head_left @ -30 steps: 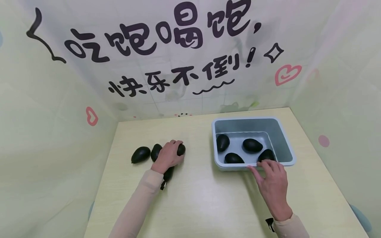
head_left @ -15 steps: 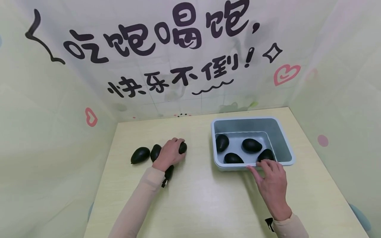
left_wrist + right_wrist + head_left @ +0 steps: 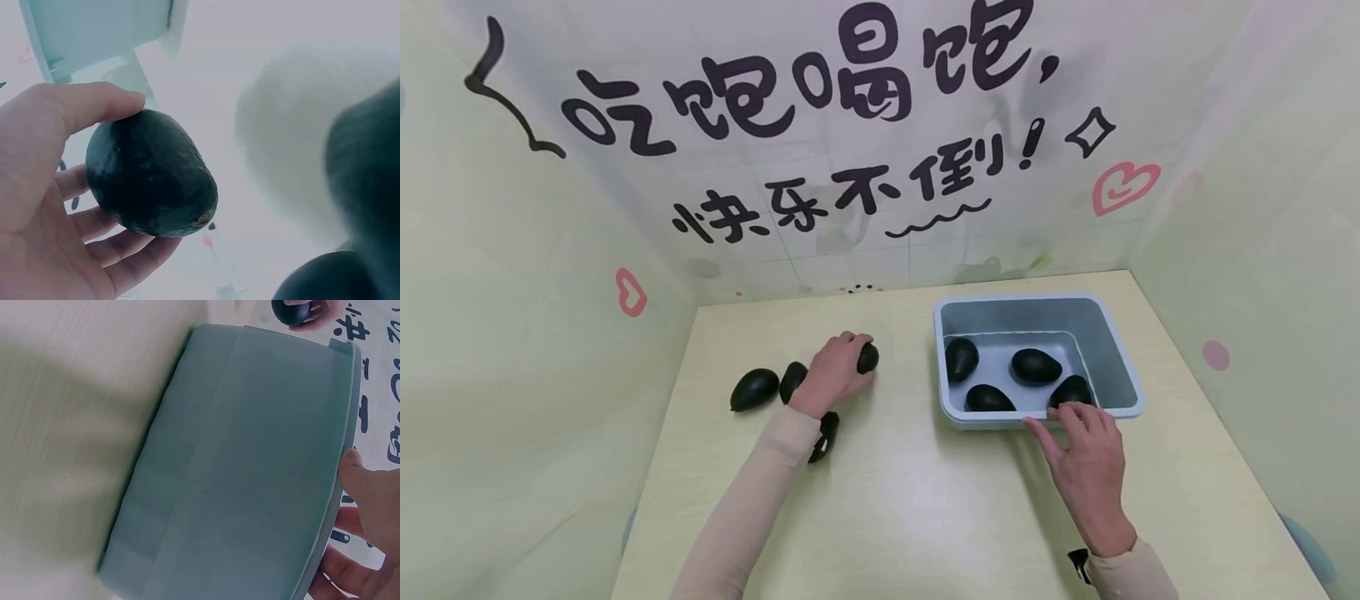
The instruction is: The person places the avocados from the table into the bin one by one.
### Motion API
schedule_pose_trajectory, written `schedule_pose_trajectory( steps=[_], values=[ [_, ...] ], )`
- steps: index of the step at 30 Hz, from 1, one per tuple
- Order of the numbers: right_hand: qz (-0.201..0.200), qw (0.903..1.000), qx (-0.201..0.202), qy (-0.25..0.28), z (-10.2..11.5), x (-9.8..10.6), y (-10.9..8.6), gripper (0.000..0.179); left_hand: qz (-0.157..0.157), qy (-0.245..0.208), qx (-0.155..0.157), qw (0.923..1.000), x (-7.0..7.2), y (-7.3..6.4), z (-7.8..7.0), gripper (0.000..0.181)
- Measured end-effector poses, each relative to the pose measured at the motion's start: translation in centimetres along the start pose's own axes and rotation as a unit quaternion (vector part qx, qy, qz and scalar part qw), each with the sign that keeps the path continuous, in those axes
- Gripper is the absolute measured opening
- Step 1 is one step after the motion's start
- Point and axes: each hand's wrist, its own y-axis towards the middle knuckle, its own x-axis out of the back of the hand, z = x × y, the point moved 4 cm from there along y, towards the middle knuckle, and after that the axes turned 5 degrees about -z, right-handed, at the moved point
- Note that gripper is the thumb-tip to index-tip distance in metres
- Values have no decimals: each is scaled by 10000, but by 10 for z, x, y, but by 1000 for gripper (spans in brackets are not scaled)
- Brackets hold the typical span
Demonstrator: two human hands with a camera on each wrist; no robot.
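My left hand (image 3: 833,372) holds a dark avocado (image 3: 868,358), left of the plastic bin (image 3: 1033,420). In the left wrist view the thumb lies along one side of this avocado (image 3: 150,178) and the fingers curl round the other. With my right hand (image 3: 1090,458) I grip the bin's near rim, thumb outside and fingers over the inner side, close to an avocado (image 3: 1072,390) in the near right corner. Inside the bin also lie avocados at the left wall (image 3: 962,360), in the middle (image 3: 1036,367) and at the near wall (image 3: 989,399).
One avocado (image 3: 754,390) lies at the left of the pale table (image 3: 910,500), and another (image 3: 792,382) sits beside my left wrist. A dark shape (image 3: 827,429) shows partly behind the sleeve. Printed cloth walls (image 3: 880,250) stand behind and at both sides.
My left hand has moved away from me and a little right, carrying the avocado away from those beside it. The right hand and the bin stay in place.
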Motion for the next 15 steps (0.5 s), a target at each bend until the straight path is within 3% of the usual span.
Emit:
schedule_pose_trajectory(
  steps=[15],
  values=[
    [49, 10000, -7, -23, 0, 0, 0, 75, -207, 47, -358, 9991, 16, 21, -20, 59]
  ],
)
